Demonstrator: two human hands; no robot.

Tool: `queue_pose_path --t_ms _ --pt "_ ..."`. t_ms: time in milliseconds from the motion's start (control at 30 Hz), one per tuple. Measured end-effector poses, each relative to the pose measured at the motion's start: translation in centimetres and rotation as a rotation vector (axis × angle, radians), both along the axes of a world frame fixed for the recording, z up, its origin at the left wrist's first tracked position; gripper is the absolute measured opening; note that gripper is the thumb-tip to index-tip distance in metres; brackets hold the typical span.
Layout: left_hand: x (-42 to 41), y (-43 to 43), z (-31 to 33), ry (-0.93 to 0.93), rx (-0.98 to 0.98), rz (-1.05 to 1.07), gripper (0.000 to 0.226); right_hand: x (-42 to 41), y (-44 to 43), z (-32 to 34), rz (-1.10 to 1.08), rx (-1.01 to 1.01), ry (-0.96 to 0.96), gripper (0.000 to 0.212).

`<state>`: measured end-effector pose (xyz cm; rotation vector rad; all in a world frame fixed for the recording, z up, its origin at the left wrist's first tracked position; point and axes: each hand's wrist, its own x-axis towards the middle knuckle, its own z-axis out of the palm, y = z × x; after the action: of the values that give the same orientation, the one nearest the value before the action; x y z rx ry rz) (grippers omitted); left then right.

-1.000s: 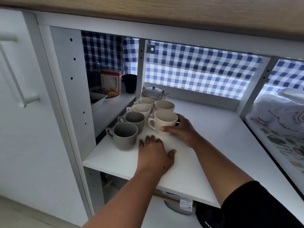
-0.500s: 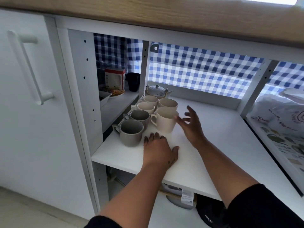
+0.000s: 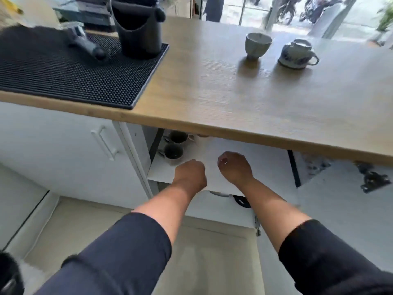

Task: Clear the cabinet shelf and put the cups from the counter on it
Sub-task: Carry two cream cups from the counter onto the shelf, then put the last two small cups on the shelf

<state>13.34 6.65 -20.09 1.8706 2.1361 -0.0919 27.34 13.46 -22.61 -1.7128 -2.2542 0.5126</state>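
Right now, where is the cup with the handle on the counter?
In the head view the handled cup stands far right on the wooden counter, beside the handleless cup.

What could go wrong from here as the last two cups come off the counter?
1. The mugs already crowd the shelf by its left edge, mostly hidden under the counter; a new cup placed blind may knock them.
2. The handleless cup offers only its body to hold, so the right hand might slip.
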Motion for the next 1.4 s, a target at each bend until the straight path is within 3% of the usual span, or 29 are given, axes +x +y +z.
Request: queue_pose_path --t_ms 133,267,367,500,600,700,800,1033,1100,1233,1400 --pt "0.2 -4.1 9.5 0.029 -0.164 -0.013 0.028 0.3 -6.4 7.8 -0.003 -0.224 -0.042 0.025" --pt "0.0 -6.9 17.5 -0.057 -0.127 -0.022 0.027 0.9 -11.1 16.1 0.011 -0.321 0.0 0.026" --pt "-0.7 -7.8 21.5 -0.349 -0.157 0.054 0.036 1.8 -13.7 21.1 0.094 -0.337 0.028 0.021" --pt "-1.5 -7.8 27.1 -0.764 -0.17 0.094 0.038 4.1 -13.5 27.9 0.005 -0.286 0.13 0.019" --pt "-1.5 -6.3 29.9 -0.812 -0.086 0.093 0.019 5.9 -11.5 31.2 -0.116 -0.244 0.206 0.017" --pt "-0.3 -3.4 31.4 -0.922 -0.016 0.173 0.018 7.2 -7.9 33.3 -0.19 -0.136 0.233 0.017" --pt "1.5 0.2 32.2 -1.124 0.028 0.306 0.01 8.0 -3.5 34.6 -0.233 -0.072 0.229 0.018" --pt "4.5 12.2 31.5 -1.274 0.014 0.572 0.018 10.4 8.9 34.0 -0.304 -0.137 0.245 0.018" --pt "4.8 15.1 30.9 -1.286 0.007 0.649 0.016 11.5 12.1 32.6 -0.409 -0.265 0.373 0.017" --pt "6.0 20.4 28.9 -1.248 0.049 0.791 0.011 13.5 18.2 29.7 -0.749 -0.577 0.811 0.004" --pt "10.6 23.9 26.8 -1.269 -0.129 0.701 0.012 14.5 23.5 26.9 -0.904 -0.645 0.966 0.013"
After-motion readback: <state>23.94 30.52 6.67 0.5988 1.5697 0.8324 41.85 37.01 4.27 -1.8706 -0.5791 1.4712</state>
